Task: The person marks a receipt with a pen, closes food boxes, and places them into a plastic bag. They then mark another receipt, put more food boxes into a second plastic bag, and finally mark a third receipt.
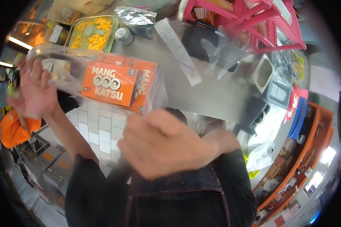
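An orange box printed "MANG KATSU" (111, 85) sits inside a clear plastic bag (64, 56) held up in front of me. My left hand (36, 90) grips the bag's left edge, fingers curled into the plastic. My right hand (165, 143) is closed on the bag's lower right corner, close to the camera and blurred. A small pale packet (58, 68) lies in the bag beside the box.
A steel counter (212, 94) holds a tray of yellow food (91, 32), a small can (124, 35), a foil pouch (138, 19), a long receipt (178, 47), loose clear bags (223, 53) and a pink rack (261, 20). A person in orange (13, 130) stands at left.
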Motion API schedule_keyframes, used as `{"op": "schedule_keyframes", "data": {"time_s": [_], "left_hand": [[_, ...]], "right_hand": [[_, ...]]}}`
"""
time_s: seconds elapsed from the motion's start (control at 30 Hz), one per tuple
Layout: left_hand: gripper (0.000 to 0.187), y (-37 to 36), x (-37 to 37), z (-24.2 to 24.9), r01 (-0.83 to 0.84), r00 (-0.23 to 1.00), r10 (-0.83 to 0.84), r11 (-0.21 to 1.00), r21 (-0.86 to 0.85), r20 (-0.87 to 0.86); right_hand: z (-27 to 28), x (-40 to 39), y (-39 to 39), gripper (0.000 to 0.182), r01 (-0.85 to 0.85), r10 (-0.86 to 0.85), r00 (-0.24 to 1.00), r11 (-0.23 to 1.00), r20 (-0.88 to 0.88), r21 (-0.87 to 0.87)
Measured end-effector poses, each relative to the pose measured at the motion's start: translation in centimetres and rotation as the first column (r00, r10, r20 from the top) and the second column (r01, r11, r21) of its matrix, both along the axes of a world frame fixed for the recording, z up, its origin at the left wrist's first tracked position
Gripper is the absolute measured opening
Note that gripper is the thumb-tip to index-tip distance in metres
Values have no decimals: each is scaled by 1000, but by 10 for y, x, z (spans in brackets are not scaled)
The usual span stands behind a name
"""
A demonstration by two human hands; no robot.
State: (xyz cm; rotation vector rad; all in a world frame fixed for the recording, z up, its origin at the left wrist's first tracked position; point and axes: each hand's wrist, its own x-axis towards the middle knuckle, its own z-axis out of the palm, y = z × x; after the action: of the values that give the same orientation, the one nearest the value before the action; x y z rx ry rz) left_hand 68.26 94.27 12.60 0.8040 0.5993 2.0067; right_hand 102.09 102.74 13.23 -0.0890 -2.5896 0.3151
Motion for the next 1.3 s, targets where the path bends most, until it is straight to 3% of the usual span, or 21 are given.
{"op": "schedule_keyframes", "data": {"time_s": [0.03, 0.13, 0.17, 0.2, 0.27, 0.3, 0.33, 0.4, 0.43, 0.47, 0.5, 0.53, 0.6, 0.63, 0.67, 0.73, 0.8, 0.83, 0.9, 1.13, 1.3], "left_hand": [[84, -2, 2, 0, -196, 978, 191, 979, -58, -78], [82, -11, -18, -25, -4, 1000, 3, 997, 72, 1], [68, -15, -11, -23, -148, 987, 145, 988, -48, -76], [68, -22, -9, -23, -146, 987, 143, 988, -50, -72], [52, -46, -7, -26, -401, 886, 317, 890, -215, -339], [43, -61, -12, -23, -413, 865, 303, 882, -226, -400], [43, -64, -2, -19, -431, 859, 321, 873, -228, -398], [43, -64, 27, -5, -853, 440, 455, 481, -201, -774], [31, -55, 53, 1, -954, 155, 400, 297, -32, -903], [31, -56, 73, -2, -962, 140, 398, 270, -30, -907], [29, -60, 93, -7, -937, -251, 345, 150, 316, -905], [29, -62, 116, -10, -773, -601, 236, 71, 631, -763], [19, -48, 191, -25, -636, -493, 353, 478, 606, -795], [15, -42, 232, -28, -709, -115, 225, 664, 238, -968], [20, -13, 268, -50, -591, -46, 314, 756, 279, -948], [19, -1, 310, -76, -427, 166, -18, 900, -88, -986], [19, 12, 339, -102, -308, 243, -271, 889, -339, -931], [19, 9, 347, -114, -320, 245, -267, 885, -338, -932], [17, 5, 362, -138, -302, 243, -478, 790, -534, -844], [12, -5, 361, -185, -398, 278, -562, 671, -626, -779], [21, 6, 364, -208, -493, 294, -550, 614, -617, -782]], "right_hand": [[2, -1, 2, 13, -63, 63, 993, 998, -103, 2], [-5, 2, 10, 18, -130, 132, 964, 991, -232, 25], [-17, 4, 11, 19, -151, 84, 952, 965, -294, -216], [-32, 7, 13, 20, -180, 21, 938, 882, -345, -435], [-82, 25, 37, 22, -11, -190, 948, 781, -254, -624], [-133, 32, 41, 23, 130, -447, 862, 651, -240, -748], [-161, 37, 55, 24, 320, -594, 803, 503, -52, -803], [-217, 46, 80, 25, 530, -697, 702, 375, 145, -760], [-235, 50, 88, 25, 520, -680, 718, 379, 151, -765], [-249, 51, 96, 24, 654, -684, 707, 535, 181, -535], [-263, 54, 103, 23, 718, -691, 695, 648, 200, -255], [-275, 56, 108, 23, 697, -667, 716, 665, 208, -268], [-291, 59, 112, 23, 688, -605, 725, 656, 331, -310], [-291, 61, 112, 23, 670, -585, 741, 671, 329, -318], [-288, 65, 111, 22, 640, -555, 767, 694, 321, -329], [-282, 72, 110, 21, 593, -507, 804, 730, 312, -341], [-277, 79, 110, 18, 569, -470, 820, 724, 325, -390], [-271, 84, 109, 18, 559, -460, 827, 731, 324, -391], [-258, 93, 109, 17, 535, -449, 845, 719, 292, -444], [-257, 120, 107, 16, 564, -427, 825, 673, 371, -479], [-269, 129, 105, 16, 586, -401, 806, 649, 435, -486]]}}
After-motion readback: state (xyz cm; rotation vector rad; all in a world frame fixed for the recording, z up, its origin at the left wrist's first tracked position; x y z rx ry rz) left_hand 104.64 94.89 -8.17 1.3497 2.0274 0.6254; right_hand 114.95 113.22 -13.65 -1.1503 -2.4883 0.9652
